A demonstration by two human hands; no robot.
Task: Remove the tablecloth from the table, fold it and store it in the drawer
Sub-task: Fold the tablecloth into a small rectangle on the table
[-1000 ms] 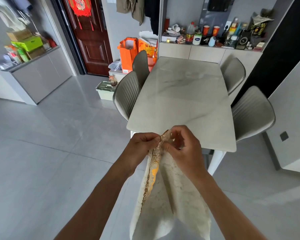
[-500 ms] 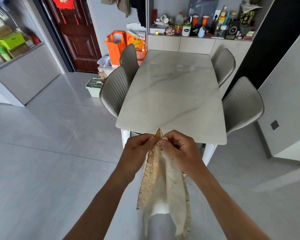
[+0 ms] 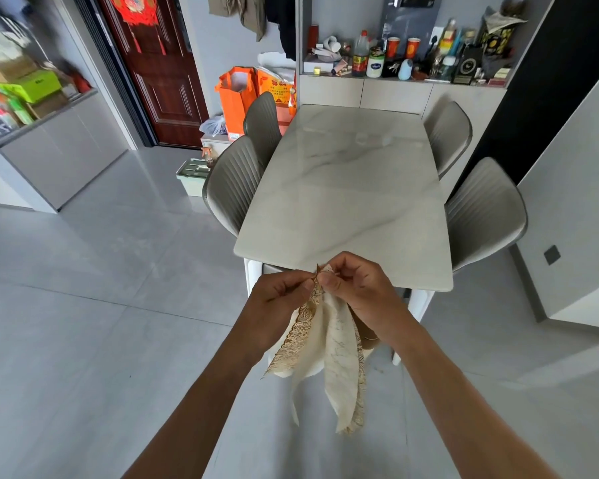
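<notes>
The cream tablecloth with a gold patterned border hangs in folds in front of me, off the table. My left hand and my right hand pinch its top corners together, thumbs almost touching, just before the near edge of the white marble table. The cloth's lower end dangles above the grey floor between my forearms. No drawer front can be told apart in this view.
Grey chairs flank the table: two on the left, two on the right. A cluttered sideboard stands behind the table. Orange bags and a small bin sit by the red door. A low grey cabinet stands far left.
The hanging cloth has been gathered shorter and narrower, its bottom end now in view. My hands stay together at its top corners, and my view has shifted slightly.
</notes>
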